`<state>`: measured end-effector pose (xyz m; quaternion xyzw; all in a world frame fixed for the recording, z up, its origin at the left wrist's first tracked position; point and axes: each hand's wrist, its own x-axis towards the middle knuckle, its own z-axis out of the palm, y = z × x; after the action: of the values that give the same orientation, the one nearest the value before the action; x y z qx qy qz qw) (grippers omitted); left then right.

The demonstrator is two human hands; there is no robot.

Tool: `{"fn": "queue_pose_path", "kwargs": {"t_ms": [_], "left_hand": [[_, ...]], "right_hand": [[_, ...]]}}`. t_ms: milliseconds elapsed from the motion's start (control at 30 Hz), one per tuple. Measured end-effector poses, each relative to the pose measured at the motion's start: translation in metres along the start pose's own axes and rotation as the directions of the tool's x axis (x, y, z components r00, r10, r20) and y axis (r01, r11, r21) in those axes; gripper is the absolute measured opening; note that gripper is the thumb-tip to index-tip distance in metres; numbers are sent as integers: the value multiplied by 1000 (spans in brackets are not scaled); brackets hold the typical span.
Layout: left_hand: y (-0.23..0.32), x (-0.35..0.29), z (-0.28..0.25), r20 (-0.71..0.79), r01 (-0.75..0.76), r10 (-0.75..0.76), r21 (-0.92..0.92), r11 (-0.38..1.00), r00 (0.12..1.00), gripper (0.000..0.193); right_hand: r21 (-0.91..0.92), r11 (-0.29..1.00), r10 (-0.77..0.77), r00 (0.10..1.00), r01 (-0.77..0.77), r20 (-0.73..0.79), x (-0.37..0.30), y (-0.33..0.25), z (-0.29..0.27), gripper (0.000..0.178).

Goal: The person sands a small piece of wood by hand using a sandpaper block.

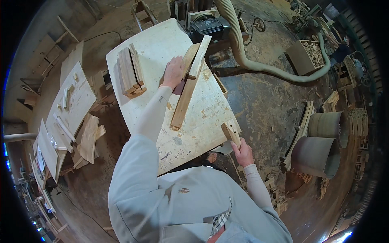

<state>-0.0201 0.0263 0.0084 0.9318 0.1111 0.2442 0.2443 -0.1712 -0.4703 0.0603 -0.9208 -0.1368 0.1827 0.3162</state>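
Observation:
My left hand (173, 73) lies on the worktable (150, 40) with its fingers stretched forward, against the left side of a wooden fence (184, 101). A pale wooden strip (200, 56) rests along the far part of that fence, with a brown board beside it next to my fingers. Something dark reddish shows partly under my wrist; I cannot make out what it is. At the table's near right corner my right hand (243, 153) is closed around the lower end of a short wooden block (231, 133) with dark holes in it, held tilted.
A stack of wooden pieces (130, 73) stands on the table's left. Beyond the far edge are a motor (206, 26) and a thick hose (239, 48). Boards (69, 97) lie to the left. Two drums (316, 156) and a box of offcuts (302, 56) stand at right.

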Motion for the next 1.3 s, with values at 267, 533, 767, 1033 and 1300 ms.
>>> {"fn": "queue_pose_path", "kwargs": {"t_ms": [267,533,767,1033,1300], "left_hand": [[6,6,25,179,-18,36,-104,994,983,51],[0,27,37,176,-24,36,-71,997,984,51],[-5,28,43,176,-35,53,-102,994,983,51],[15,34,27,153,120,-93,-176,977,984,47],[53,41,3,198,68,-53,-72,995,979,85]], "right_hand": [[-13,1000,27,1000,-27,13,-3,2,1,48],[3,999,35,999,-35,27,1,3,4,48],[-32,999,19,1000,-19,-4,1,3,6,40],[-50,999,13,1000,-13,-6,3,6,10,39],[-49,999,13,1000,-13,7,4,14,15,48]]}}
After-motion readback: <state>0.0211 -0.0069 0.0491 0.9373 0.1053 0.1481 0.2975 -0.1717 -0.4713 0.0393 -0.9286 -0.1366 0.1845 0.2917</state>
